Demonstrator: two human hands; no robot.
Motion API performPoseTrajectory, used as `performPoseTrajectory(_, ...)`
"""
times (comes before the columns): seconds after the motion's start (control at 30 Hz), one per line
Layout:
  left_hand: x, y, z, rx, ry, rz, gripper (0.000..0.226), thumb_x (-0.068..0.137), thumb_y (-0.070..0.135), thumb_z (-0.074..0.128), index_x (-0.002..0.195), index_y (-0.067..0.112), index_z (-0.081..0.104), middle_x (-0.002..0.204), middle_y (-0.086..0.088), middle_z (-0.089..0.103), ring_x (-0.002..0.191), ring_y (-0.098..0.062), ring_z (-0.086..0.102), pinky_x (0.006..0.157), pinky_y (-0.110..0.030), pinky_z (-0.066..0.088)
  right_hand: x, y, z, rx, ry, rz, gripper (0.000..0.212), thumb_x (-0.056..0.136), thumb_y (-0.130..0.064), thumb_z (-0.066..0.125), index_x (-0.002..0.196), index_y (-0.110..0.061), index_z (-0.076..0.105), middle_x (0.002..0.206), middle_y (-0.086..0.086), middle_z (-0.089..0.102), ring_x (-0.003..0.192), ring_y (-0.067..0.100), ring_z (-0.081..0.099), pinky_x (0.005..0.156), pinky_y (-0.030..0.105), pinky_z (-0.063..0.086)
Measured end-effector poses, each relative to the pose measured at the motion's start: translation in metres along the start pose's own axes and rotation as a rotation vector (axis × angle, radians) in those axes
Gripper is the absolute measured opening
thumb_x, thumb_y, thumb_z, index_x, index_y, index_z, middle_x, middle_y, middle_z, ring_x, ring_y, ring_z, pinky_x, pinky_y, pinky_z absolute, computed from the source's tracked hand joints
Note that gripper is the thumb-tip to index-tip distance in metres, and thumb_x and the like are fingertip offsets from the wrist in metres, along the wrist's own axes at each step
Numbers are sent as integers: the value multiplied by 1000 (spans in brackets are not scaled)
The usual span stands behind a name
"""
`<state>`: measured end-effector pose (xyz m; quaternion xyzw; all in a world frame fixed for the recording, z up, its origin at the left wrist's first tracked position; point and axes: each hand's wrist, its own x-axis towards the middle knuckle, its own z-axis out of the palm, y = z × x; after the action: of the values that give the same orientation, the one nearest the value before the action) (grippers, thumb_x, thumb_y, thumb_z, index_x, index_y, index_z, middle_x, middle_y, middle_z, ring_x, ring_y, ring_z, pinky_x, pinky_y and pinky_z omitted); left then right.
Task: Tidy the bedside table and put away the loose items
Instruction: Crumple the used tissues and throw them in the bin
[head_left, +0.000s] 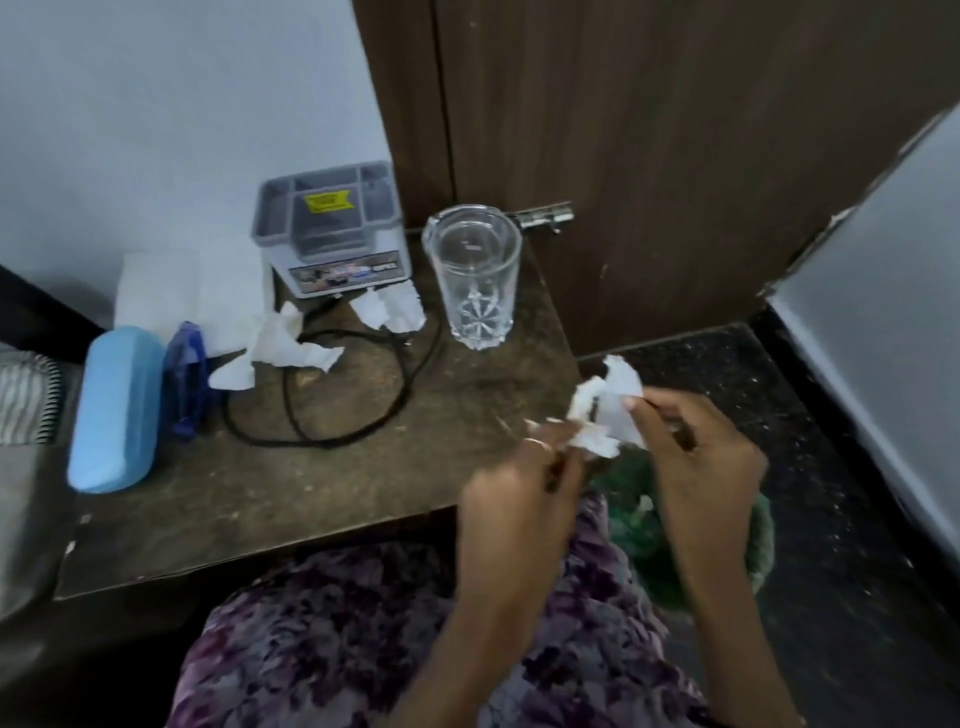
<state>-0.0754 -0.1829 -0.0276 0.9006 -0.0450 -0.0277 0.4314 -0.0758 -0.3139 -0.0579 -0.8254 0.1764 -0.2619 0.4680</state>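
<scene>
My left hand (524, 483) and my right hand (696, 447) both grip a crumpled white tissue (605, 410), held off the right front corner of the brown bedside table (322, 493), above a green bin (675, 540). On the table lie two more crumpled tissues, one (283, 348) near the middle and one (395, 309) by the organiser. A flat white tissue (176, 296) rests at the back left. An empty clear glass (472, 275) stands upright. A black cable (322, 395) loops over the tabletop.
A grey desk organiser (332, 228) stands at the back against the wall. A light blue case (117, 410) and a dark blue object (187, 379) lie at the left. A wooden door (649, 156) with a latch is behind, and a bed edge (26, 395) is at left.
</scene>
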Motion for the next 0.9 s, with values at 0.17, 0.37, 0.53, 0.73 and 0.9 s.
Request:
performPoseTrajectory(0.17, 4, 18, 125, 30, -347, -217, 27, 96, 27, 41, 103, 11, 62, 98, -9, 68, 90, -24, 63, 76, -34, 47, -7, 102, -43, -227, 82, 285, 12, 87, -23, 63, 97, -23, 70, 86, 3, 72, 77, 21, 65, 73, 32, 49)
performPoseTrajectory(0.37, 32, -24, 243, -268, -366, -685, 25, 85, 11, 44, 95, 1, 64, 98, -23, 68, 91, -38, 66, 77, -48, 55, -12, 198, -36, -390, 17, 556, 18, 90, -26, 56, 99, -16, 69, 92, 8, 72, 82, 27, 65, 68, 30, 45)
performPoseTrajectory(0.53, 33, -34, 245, -24, -621, -611, 37, 96, 16, 40, 132, 6, 44, 133, -18, 53, 119, -33, 51, 97, -38, 42, -15, 237, -18, -398, -298, 715, 32, 90, -22, 58, 119, -8, 62, 111, 17, 68, 100, 31, 62, 80, 32, 43)
performPoseTrajectory(0.73, 35, -32, 245, 127, -689, -518, 35, 95, 16, 40, 128, 7, 47, 133, -17, 51, 121, -34, 49, 99, -38, 40, -14, 223, -19, -407, -197, 701, 22, 91, -19, 54, 103, -8, 68, 99, 16, 70, 88, 30, 63, 72, 32, 45)
performPoseTrajectory(0.9, 26, -5, 215, -85, -512, -311, 25, 94, 11, 42, 111, 12, 60, 109, -10, 67, 98, -25, 63, 82, -35, 50, -4, 166, -25, -276, -13, 466, 16, 92, -14, 53, 98, -11, 67, 86, 10, 73, 71, 22, 64, 65, 34, 52)
